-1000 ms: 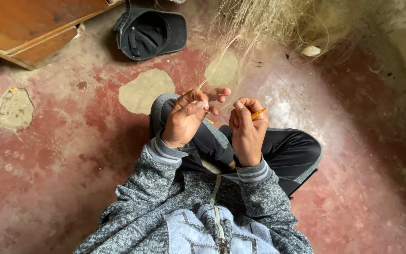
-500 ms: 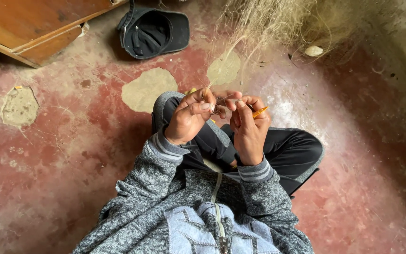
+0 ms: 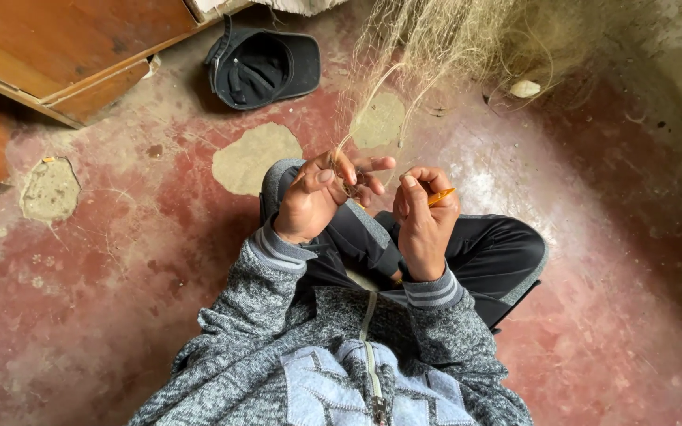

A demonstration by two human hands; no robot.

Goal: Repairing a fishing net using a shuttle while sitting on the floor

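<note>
Left hand (image 3: 313,201) pinches a strand of pale fishing net (image 3: 436,39) between thumb and forefinger, its other fingers fanned out; a second ago the hand sat lower and the strand hung slacker. Right hand (image 3: 424,221) is curled closed around a small orange tool (image 3: 441,196), just beside the left, where it was before. From the pinch the net rises taut to a tangled heap on the worn red floor (image 3: 120,260) ahead of the seated person's crossed legs, suggesting the mending has moved on to another mesh. A black cap (image 3: 266,67) lies upturned near a wooden board (image 3: 65,55).
</note>
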